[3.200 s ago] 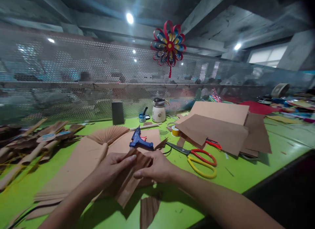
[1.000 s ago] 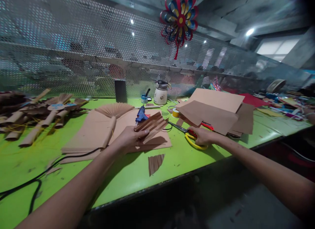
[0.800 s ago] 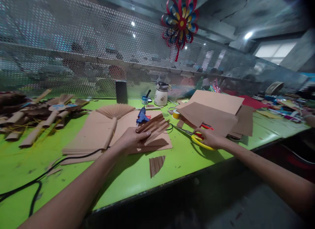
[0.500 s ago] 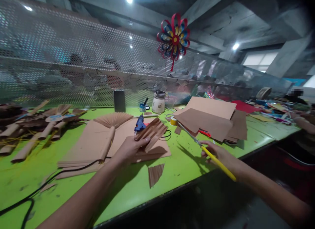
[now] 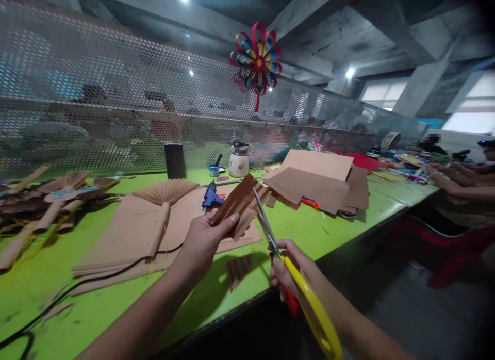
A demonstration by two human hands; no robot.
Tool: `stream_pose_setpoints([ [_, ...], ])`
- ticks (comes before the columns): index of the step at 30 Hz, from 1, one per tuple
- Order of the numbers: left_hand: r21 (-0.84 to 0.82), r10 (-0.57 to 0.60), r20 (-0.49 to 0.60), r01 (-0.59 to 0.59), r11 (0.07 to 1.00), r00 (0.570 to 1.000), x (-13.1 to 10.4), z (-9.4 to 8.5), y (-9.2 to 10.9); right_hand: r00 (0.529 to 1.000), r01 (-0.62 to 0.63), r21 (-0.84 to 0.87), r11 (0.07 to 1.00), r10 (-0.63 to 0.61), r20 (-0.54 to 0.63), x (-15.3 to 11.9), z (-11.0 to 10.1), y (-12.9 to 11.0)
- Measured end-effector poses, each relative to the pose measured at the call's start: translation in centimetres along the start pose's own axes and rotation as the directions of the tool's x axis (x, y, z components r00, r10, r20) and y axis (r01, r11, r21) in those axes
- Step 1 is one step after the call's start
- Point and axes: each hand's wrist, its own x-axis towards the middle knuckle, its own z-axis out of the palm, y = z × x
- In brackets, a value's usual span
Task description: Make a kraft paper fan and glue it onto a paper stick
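Pleated brown paper [image 5: 240, 200] is pinched in my left hand [image 5: 211, 236], thumb on top, above the green table. My right hand [image 5: 296, 272] grips large scissors [image 5: 270, 231] with one yellow and one red handle. Their blades point up and away, slightly parted, close to the right edge of the pleated paper; whether they touch it I cannot tell. Below the held paper, a cut pleated scrap [image 5: 238, 271] lies on the table. Behind my left hand is a blue glue gun [image 5: 212, 196]. A paper fan [image 5: 164, 195] with a rolled handle rests on stacked brown sheets [image 5: 116, 236].
Brown sheets [image 5: 313, 187] are piled right of centre. Several fan pieces [image 5: 64, 195] lie at the left. A black cable [image 5: 104, 272] crosses the table's left part. A white jar [image 5: 238, 161] stands before the perforated screen [image 5: 135, 107]. Another person's arm [image 5: 456, 187] is far right.
The scissors have moved left, close to the pleated paper, and their handles have spread apart. The pleated paper has risen slightly in my left hand. The view has shifted to the right.
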Motion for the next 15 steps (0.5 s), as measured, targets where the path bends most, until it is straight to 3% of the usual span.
stream_pose_setpoints([
  [7, 0.092, 0.048, 0.000, -0.048, 0.995, 0.999, -0.9, 0.4, 0.0, 0.997, 0.074, 0.032, 0.997, -0.074, -0.028, -0.7, 0.9, 0.8],
  [15, 0.075, 0.030, 0.024, -0.032, 0.997, 0.999, -1.1, 0.9, -0.1, 0.998, 0.035, 0.085, 0.996, -0.030, -0.056, -1.0, 1.3, 1.8],
])
